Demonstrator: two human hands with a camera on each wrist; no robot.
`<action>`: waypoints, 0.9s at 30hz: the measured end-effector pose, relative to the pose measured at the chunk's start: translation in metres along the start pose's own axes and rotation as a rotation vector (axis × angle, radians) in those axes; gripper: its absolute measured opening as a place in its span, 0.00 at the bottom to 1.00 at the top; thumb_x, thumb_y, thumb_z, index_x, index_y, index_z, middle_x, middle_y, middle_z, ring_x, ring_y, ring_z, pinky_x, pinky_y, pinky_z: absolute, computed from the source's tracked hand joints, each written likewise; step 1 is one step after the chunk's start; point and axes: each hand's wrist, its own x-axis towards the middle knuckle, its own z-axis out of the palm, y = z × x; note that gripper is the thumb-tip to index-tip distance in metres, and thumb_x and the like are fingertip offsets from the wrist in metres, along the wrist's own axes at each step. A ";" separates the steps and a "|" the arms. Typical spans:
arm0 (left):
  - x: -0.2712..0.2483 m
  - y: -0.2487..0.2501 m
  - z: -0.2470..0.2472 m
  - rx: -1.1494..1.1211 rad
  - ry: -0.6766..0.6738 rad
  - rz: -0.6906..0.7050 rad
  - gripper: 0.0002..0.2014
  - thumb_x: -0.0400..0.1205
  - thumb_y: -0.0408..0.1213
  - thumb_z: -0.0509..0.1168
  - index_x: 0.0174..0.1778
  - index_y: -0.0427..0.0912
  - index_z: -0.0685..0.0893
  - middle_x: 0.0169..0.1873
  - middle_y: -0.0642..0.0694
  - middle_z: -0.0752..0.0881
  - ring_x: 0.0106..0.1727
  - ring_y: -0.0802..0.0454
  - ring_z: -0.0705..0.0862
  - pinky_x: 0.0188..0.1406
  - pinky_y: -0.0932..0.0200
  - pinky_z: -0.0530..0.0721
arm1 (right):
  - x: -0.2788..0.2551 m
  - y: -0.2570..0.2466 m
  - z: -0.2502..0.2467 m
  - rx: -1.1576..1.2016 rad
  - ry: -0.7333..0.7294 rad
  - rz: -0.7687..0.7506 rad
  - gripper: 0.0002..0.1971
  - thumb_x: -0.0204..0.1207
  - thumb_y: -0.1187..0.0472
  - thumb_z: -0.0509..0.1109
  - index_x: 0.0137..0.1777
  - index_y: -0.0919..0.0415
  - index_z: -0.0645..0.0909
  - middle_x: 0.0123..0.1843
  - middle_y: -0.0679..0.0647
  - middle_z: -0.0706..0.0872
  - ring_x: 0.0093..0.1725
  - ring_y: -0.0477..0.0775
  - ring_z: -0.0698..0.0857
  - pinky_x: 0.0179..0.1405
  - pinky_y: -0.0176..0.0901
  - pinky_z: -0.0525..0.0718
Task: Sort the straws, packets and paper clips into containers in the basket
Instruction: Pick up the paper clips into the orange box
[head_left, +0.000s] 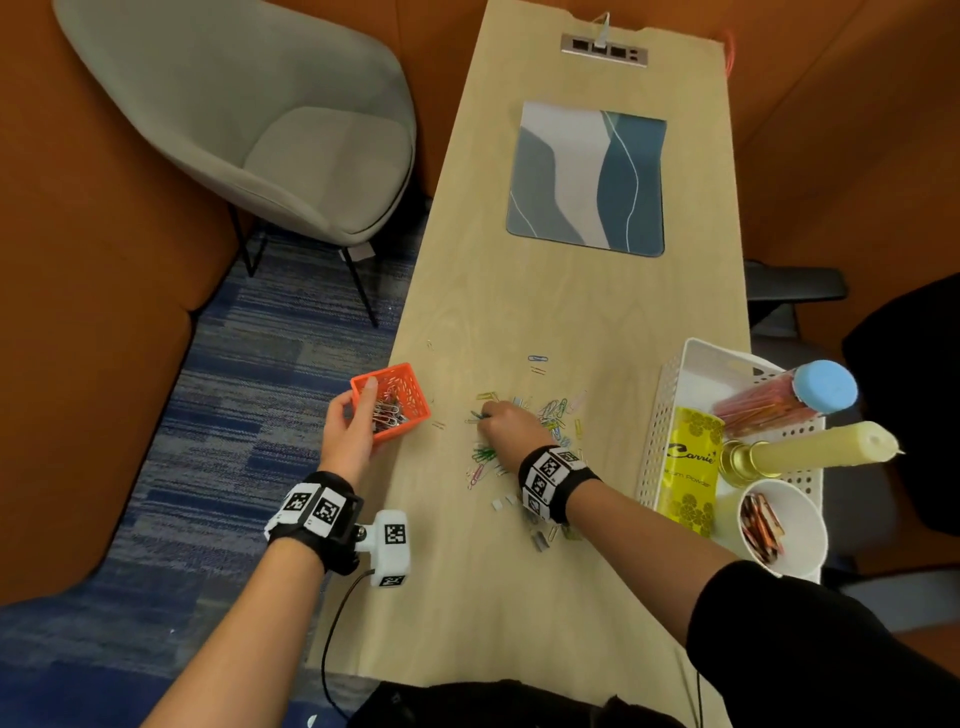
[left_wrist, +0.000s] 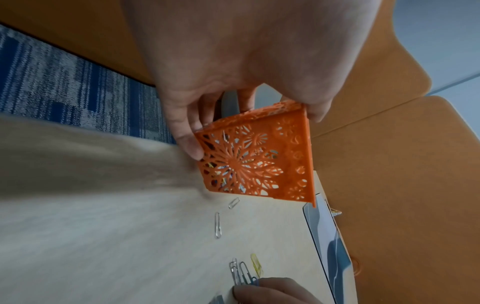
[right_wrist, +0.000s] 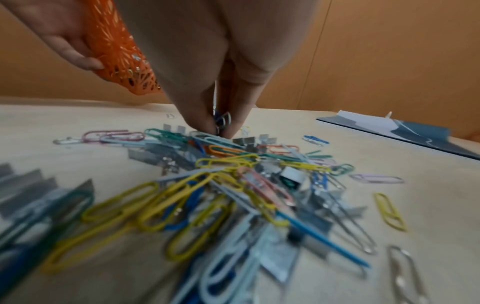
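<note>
My left hand (head_left: 349, 426) grips a small orange lattice box (head_left: 390, 402) at the table's left edge, tilted, with several paper clips inside; the box (left_wrist: 255, 156) is held with the thumb on one side and fingers on the other. My right hand (head_left: 506, 423) reaches down into a scattered pile of coloured paper clips (head_left: 556, 415) and pinches a few clips (right_wrist: 222, 121) between its fingertips. The pile of clips (right_wrist: 221, 185) spreads over the table below the wrist, mixed with metal staple strips. At the right stands a white basket (head_left: 670, 415).
The basket holds a tube of straws with a blue lid (head_left: 826, 387), a yellow packet (head_left: 691, 467), a candle in a gold holder (head_left: 810, 449) and a white cup of packets (head_left: 784, 525). A blue-grey mat (head_left: 587, 179) lies further up the table. A grey chair (head_left: 249, 124) stands to the left.
</note>
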 end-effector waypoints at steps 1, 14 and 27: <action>-0.003 0.002 0.005 0.005 -0.015 0.006 0.17 0.86 0.57 0.65 0.64 0.50 0.77 0.49 0.51 0.86 0.44 0.57 0.85 0.37 0.58 0.80 | -0.002 0.003 -0.001 0.008 0.000 0.021 0.13 0.74 0.80 0.64 0.52 0.71 0.86 0.53 0.62 0.83 0.52 0.63 0.83 0.45 0.50 0.82; -0.007 -0.002 0.044 0.103 -0.166 0.030 0.26 0.75 0.70 0.69 0.61 0.57 0.80 0.55 0.48 0.90 0.55 0.50 0.89 0.55 0.51 0.86 | -0.017 -0.006 -0.106 1.010 0.407 0.214 0.06 0.67 0.68 0.79 0.42 0.59 0.92 0.41 0.49 0.92 0.41 0.44 0.90 0.45 0.34 0.88; 0.012 0.009 -0.004 0.095 -0.022 0.056 0.20 0.81 0.64 0.67 0.60 0.53 0.80 0.53 0.53 0.88 0.54 0.56 0.87 0.60 0.52 0.83 | 0.078 0.005 -0.077 0.745 0.266 0.254 0.18 0.81 0.68 0.63 0.68 0.59 0.84 0.69 0.58 0.85 0.70 0.56 0.82 0.71 0.38 0.75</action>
